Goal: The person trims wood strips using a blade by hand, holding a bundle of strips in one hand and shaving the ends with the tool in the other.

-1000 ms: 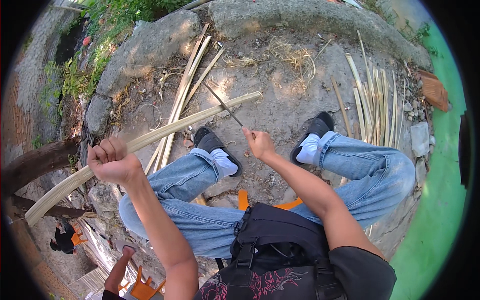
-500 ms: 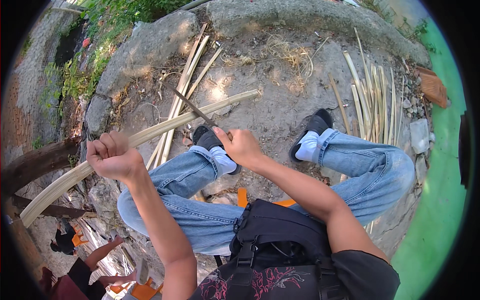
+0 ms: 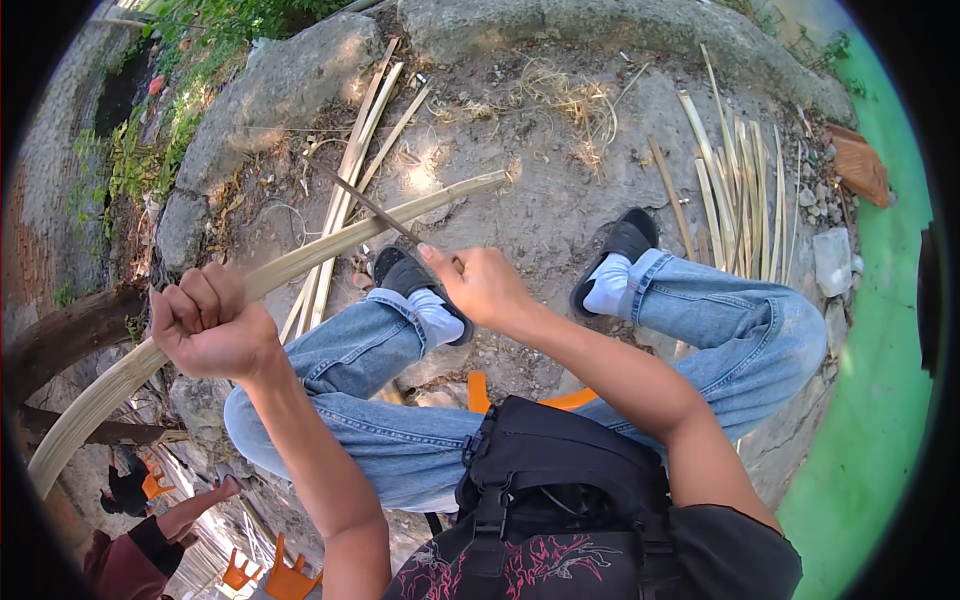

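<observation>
My left hand (image 3: 212, 325) is clenched around a long pale bamboo strip (image 3: 330, 243) that runs from the lower left up to the middle of the ground ahead. My right hand (image 3: 478, 283) grips a knife with a thin dark blade (image 3: 362, 199), and the blade lies across the strip, pointing up and left. I sit with both knees bent in blue jeans (image 3: 400, 400), with dark shoes and white socks on the stony ground. A black bag (image 3: 560, 480) hangs at my chest.
Split bamboo strips lie in a bundle at upper left (image 3: 355, 150) and another pile at right (image 3: 740, 190). Large rocks (image 3: 270, 100) edge the dirt. An orange seat (image 3: 480, 392) shows under me. Another person's arm (image 3: 170, 520) reaches in at lower left near orange chairs.
My right hand has swung the knife from the right, leftward onto the bamboo strip. The left hand kept its hold on the strip, whose far end shifted slightly.
</observation>
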Motion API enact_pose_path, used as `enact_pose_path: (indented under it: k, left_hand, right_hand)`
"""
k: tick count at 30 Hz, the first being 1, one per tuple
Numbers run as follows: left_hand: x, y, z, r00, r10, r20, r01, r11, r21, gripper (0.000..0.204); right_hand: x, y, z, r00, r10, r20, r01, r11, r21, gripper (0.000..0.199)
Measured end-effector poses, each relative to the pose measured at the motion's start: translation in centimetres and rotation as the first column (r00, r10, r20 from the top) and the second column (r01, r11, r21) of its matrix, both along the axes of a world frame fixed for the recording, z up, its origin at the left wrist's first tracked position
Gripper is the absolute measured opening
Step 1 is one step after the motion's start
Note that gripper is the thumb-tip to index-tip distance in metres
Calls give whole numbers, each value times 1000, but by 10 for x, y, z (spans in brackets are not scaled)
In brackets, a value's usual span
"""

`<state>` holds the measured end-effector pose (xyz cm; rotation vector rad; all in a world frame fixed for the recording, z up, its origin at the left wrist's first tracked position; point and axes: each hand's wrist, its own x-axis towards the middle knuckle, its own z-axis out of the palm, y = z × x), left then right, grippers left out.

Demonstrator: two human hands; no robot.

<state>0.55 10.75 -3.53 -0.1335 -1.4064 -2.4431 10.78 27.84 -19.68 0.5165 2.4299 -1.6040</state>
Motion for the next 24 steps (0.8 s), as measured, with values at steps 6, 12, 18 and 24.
enact_pose_path:
  k: [6, 12, 18, 24]
  left_hand:
    - [-4, -1, -5, 999, 51, 11, -50, 998, -49, 42]
    - [1, -6, -1, 990, -132, -52, 130, 991, -37, 43]
    - [-5, 5, -3, 1000, 19, 8, -19, 997, -73, 43]
    - [4, -6, 2, 994, -108, -19, 108, 994, -28, 43]
  right_hand:
    - [-1, 39, -78, 967, -141, 212, 128, 989, 76, 73]
    - [12, 9, -20, 998, -43, 50, 43, 999, -6, 71]
    - [3, 46, -97, 963, -150, 226, 105, 974, 199, 69]
    - [3, 8, -16, 999, -8, -49, 9, 999, 32, 68]
